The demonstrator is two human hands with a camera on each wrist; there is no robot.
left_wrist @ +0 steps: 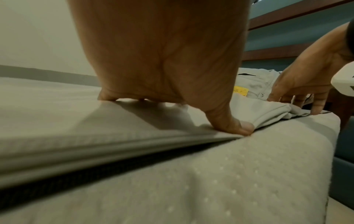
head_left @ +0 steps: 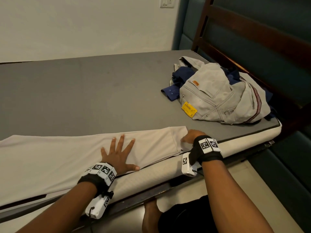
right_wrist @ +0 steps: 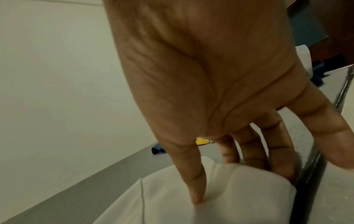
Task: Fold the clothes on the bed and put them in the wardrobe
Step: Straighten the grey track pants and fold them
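Pale beige trousers [head_left: 67,152] lie flat along the near edge of the bed. My left hand [head_left: 118,154] presses flat on them with its fingers spread; in the left wrist view the thumb [left_wrist: 235,127] pins the cloth [left_wrist: 57,121] at the mattress edge. At the hem end, my right hand [head_left: 191,136] pinches the cloth: in the right wrist view one digit [right_wrist: 197,181] lies on top of the hem [right_wrist: 239,189] and the other fingers are tucked behind it. From the left wrist view, the right hand [left_wrist: 306,75] reaches down onto the raised hem.
At the bed's far right lies a pile of grey jeans [head_left: 218,98] with a yellow tag [head_left: 189,109] over a navy shirt [head_left: 175,91]. Behind it stands a dark wooden headboard [head_left: 252,39]. The grey mattress top [head_left: 84,89] stretches to the wall. My knee [head_left: 151,216] is below the bed edge.
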